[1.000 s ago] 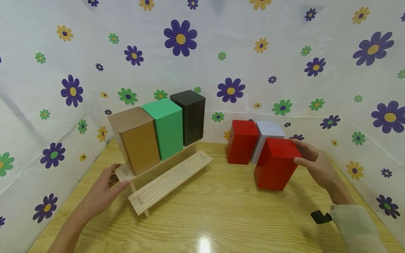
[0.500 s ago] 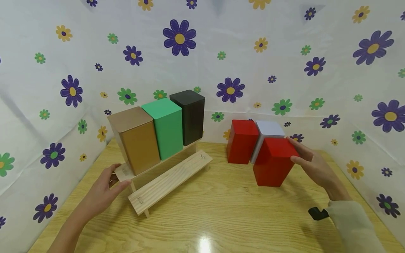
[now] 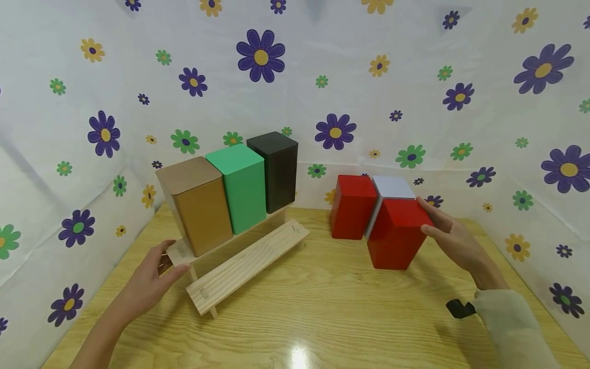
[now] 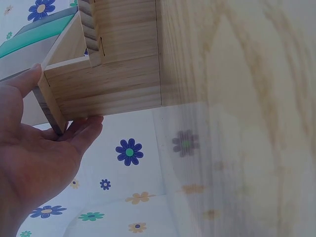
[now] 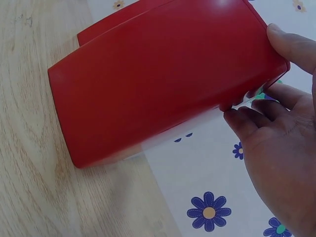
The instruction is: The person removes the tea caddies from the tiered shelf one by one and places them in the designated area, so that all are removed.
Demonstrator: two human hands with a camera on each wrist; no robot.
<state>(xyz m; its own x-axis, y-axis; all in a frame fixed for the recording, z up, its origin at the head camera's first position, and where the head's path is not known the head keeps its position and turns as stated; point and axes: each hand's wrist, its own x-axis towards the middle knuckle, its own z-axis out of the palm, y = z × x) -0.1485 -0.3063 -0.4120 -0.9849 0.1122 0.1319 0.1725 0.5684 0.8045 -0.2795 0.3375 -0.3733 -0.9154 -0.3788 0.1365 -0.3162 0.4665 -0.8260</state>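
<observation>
My left hand (image 3: pixel 149 279) grips the near end of the two-step wooden rack (image 3: pixel 249 264), thumb on one side of the upper board and fingers on the other; the left wrist view shows this hand (image 4: pixel 39 153) around the board's end. On the upper step stand a brown box (image 3: pixel 205 215), a green box (image 3: pixel 244 189) and a black box (image 3: pixel 281 174). At right, my right hand (image 3: pixel 461 251) holds the front red box (image 3: pixel 396 238) by its right side. In the right wrist view the thumb and fingers of this hand (image 5: pixel 284 118) touch that box's upper end.
Behind the front red box stand another red box (image 3: pixel 352 207) and a white box (image 3: pixel 392 187), side by side. Flower-printed cloth (image 3: pixel 295 92) encloses the back and sides of the wooden table (image 3: pixel 322 307). A small black object (image 3: pixel 460 308) shows beside the right sleeve.
The front red box has moved back and slightly left with my right hand, closer to the white box. My left hand and the rack have stayed in place.
</observation>
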